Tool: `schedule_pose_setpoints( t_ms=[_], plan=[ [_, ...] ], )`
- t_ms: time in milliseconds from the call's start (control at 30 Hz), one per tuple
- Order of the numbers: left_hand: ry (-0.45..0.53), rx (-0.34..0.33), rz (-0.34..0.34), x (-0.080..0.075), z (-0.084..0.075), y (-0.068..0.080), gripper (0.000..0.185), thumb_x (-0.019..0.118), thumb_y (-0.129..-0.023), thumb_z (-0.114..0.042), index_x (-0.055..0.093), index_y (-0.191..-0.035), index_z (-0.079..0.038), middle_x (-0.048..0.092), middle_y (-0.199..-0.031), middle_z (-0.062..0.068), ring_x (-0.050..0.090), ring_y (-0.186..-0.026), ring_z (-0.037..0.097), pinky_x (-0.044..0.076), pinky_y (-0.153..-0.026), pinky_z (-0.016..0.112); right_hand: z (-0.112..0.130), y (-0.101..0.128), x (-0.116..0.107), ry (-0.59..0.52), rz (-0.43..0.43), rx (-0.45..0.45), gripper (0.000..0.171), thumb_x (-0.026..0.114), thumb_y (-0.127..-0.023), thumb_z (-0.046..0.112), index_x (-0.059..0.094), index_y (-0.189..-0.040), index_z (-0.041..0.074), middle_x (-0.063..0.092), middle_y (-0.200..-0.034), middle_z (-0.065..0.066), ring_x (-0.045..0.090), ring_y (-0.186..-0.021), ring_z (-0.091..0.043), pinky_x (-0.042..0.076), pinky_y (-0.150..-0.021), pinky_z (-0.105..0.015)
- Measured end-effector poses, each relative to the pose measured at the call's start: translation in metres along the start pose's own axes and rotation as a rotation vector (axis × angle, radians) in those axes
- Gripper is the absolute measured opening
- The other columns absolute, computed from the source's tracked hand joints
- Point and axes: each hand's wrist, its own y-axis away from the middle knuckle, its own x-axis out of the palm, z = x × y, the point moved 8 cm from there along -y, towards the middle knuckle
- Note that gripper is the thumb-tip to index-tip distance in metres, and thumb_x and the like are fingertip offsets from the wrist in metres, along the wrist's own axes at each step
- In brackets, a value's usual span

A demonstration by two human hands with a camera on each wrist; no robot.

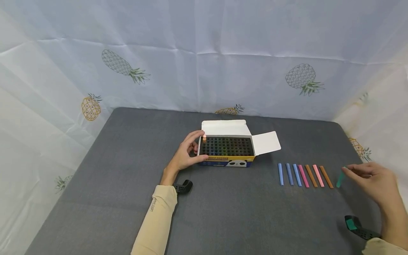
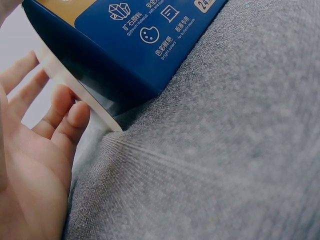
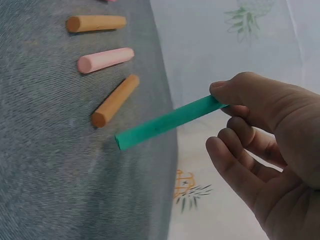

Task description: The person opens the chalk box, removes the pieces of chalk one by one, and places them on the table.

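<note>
An opened blue and yellow chalk box (image 1: 215, 163) with a panda on its front holds a dark tray of many holes. A pale orange chalk stick (image 1: 204, 138) pokes up at its back left corner. My left hand (image 1: 186, 152) grips the box's left end, thumb at the front edge and index finger at the back; in the left wrist view other fingers (image 2: 67, 117) curl by a white flap (image 2: 85, 95). Far to the right, my right hand (image 1: 377, 182) pinches a green chalk stick (image 3: 170, 122) by one end, its other end slanting down toward the table.
Left of the green stick, a row of chalk lies on the grey table (image 1: 242, 212): several blue sticks (image 1: 280, 174), a magenta one (image 1: 304, 176), a brown-orange one (image 1: 311, 176), a pink one (image 1: 318, 176) and another brown-orange one (image 1: 326, 177). A white lid flap (image 1: 266, 143) sticks out rightward. Pineapple-print cloth (image 1: 210, 78) hangs behind.
</note>
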Motion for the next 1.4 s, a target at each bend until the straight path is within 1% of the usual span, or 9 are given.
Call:
schedule_pose_setpoints(
  t_ms=[67,300,500,667,833,933,1100,1233,1400],
  plan=[
    [0.001,-0.006,0.001,0.000,-0.001,0.000,0.079,0.081,-0.088,-0.033,0.045,-0.154,-0.008,0.036,-0.161,0.013,0.044,-0.076,0.030,0.041,-0.071,0.032,-0.002,-0.001,0.004,-0.006,0.005,-0.024,0.029,0.077,-0.090,0.008,0.072,-0.100,-0.018,0.061,-0.084,-0.021,0.031,-0.066,0.028,0.037,-0.048,-0.011],
    [-0.001,-0.007,-0.003,0.002,-0.003,-0.001,0.081,0.081,-0.084,-0.004,0.042,-0.155,-0.003,0.034,-0.161,0.018,0.044,-0.076,0.037,0.041,-0.070,0.039,-0.016,-0.004,0.016,-0.153,-0.045,0.023,0.024,0.075,-0.092,0.011,0.076,-0.101,-0.011,0.042,-0.079,0.045,0.039,-0.069,0.029,0.039,-0.053,-0.005],
    [0.005,-0.010,-0.005,0.002,-0.004,-0.001,0.080,0.081,-0.084,-0.003,0.042,-0.154,-0.003,0.035,-0.161,0.017,0.043,-0.076,0.037,0.041,-0.070,0.038,-0.025,-0.004,0.029,-0.249,-0.049,0.104,0.009,0.074,-0.094,0.017,0.080,-0.095,0.010,0.049,-0.077,0.044,0.048,-0.066,0.021,0.041,-0.054,-0.009],
    [0.009,-0.012,-0.006,0.000,-0.003,0.000,0.077,0.082,-0.087,-0.017,0.045,-0.154,-0.009,0.036,-0.160,0.012,0.044,-0.076,0.030,0.041,-0.071,0.032,-0.025,-0.008,0.043,-0.174,0.006,0.112,0.034,0.074,-0.094,0.020,0.074,-0.105,-0.012,0.043,-0.075,0.043,0.043,-0.065,0.018,0.038,-0.053,-0.014],
    [0.012,-0.003,-0.007,0.000,-0.001,0.000,0.079,0.082,-0.088,-0.032,0.045,-0.154,-0.011,0.037,-0.160,0.012,0.043,-0.076,0.028,0.041,-0.071,0.030,-0.027,-0.012,0.050,-0.122,0.032,0.095,0.033,0.073,-0.095,0.021,0.075,-0.105,-0.011,0.039,-0.076,0.045,0.037,-0.069,0.024,0.034,-0.057,-0.014],
    [0.013,-0.001,-0.006,0.000,0.000,-0.001,0.079,0.082,-0.088,-0.031,0.045,-0.154,-0.011,0.037,-0.160,0.012,0.044,-0.076,0.027,0.042,-0.071,0.030,-0.028,-0.013,0.053,-0.091,0.045,0.090,0.033,0.072,-0.095,0.022,0.076,-0.103,-0.009,0.056,-0.078,0.030,0.035,-0.070,0.025,0.034,-0.056,-0.014],
    [0.008,0.001,-0.005,0.000,-0.001,-0.001,0.078,0.082,-0.087,-0.018,0.045,-0.154,-0.009,0.036,-0.160,0.013,0.044,-0.076,0.028,0.042,-0.071,0.031,-0.031,-0.013,0.058,-0.046,0.074,0.105,0.033,0.070,-0.097,0.024,0.077,-0.103,-0.008,0.072,-0.099,-0.031,0.033,-0.068,0.025,0.033,-0.055,-0.017],
    [0.005,0.000,-0.004,0.000,-0.001,-0.001,0.079,0.082,-0.088,-0.032,0.045,-0.154,-0.011,0.037,-0.159,0.012,0.044,-0.076,0.025,0.042,-0.071,0.029,-0.033,-0.013,0.060,-0.029,0.093,0.117,0.035,0.068,-0.098,0.025,0.076,-0.106,-0.009,0.072,-0.102,-0.035,0.034,-0.065,0.022,0.033,-0.053,-0.019],
    [-0.004,0.001,-0.005,0.000,-0.001,-0.001,0.085,0.080,-0.086,-0.048,0.045,-0.155,-0.013,0.037,-0.159,0.010,0.044,-0.076,0.022,0.042,-0.070,0.027,-0.032,-0.011,0.059,-0.030,0.094,0.132,0.038,0.066,-0.099,0.027,0.076,-0.108,-0.008,0.074,-0.096,-0.032,0.039,-0.057,0.003,0.028,-0.052,-0.029]
  ],
)
